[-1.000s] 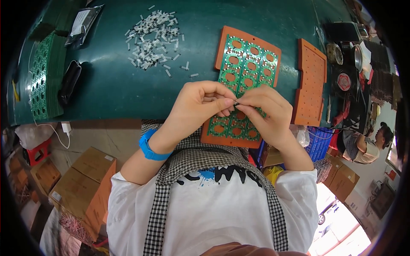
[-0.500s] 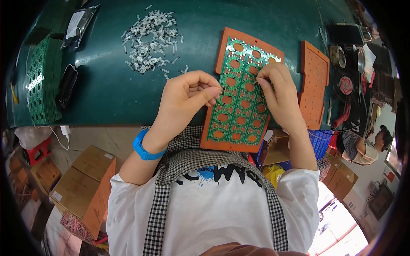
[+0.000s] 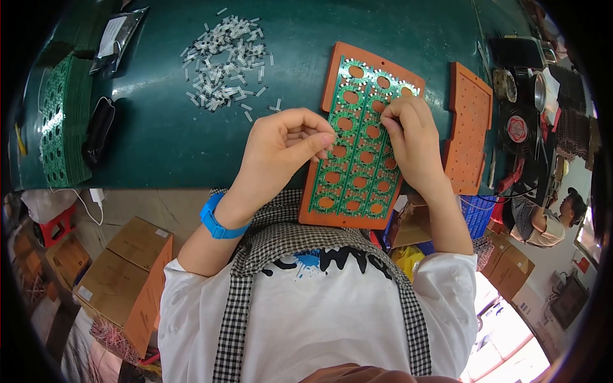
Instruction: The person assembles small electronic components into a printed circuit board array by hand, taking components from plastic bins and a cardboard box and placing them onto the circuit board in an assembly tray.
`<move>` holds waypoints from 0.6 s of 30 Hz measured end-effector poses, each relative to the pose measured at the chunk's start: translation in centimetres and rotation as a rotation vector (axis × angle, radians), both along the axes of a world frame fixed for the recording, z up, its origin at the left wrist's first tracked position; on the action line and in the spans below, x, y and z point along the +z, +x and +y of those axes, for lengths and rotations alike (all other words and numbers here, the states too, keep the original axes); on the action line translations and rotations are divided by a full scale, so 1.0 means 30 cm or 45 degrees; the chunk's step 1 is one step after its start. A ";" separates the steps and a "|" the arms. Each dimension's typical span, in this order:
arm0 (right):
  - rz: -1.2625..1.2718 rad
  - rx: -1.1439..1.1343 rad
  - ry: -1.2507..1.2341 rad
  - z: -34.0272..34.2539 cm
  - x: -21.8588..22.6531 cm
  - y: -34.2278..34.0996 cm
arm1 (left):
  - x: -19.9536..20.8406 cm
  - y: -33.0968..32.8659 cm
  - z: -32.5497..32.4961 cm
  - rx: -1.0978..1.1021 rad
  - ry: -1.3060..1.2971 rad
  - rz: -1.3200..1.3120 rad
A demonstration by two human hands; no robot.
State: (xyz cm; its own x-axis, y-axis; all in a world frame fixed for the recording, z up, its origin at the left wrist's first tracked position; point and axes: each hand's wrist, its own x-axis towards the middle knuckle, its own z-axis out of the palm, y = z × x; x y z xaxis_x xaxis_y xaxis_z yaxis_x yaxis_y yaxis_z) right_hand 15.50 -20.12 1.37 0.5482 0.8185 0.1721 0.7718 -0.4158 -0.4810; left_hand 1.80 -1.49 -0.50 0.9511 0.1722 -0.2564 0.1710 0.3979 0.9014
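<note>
Below, the green circuit panel (image 3: 359,147) lay on its orange carrier tray (image 3: 335,217) at the near edge of the dark green worktop (image 3: 159,134). The left hand (image 3: 281,150) rested curled at the panel's left side, fingertips pinched together; what they gripped was too small to tell. The right hand (image 3: 412,140) pressed its fingertips onto the panel's upper right holes. A heap of small white parts (image 3: 227,60) lay well apart, up left
</note>
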 end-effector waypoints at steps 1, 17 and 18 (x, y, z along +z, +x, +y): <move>-0.073 -0.003 0.017 -0.003 -0.010 -0.006 | 0.001 0.000 0.000 -0.011 -0.026 0.013; 0.358 0.145 0.297 0.038 0.054 -0.088 | 0.026 0.008 -0.038 -0.097 -0.050 0.048; 0.399 0.077 0.292 0.042 0.063 -0.083 | 0.026 0.010 -0.035 -0.095 -0.052 0.050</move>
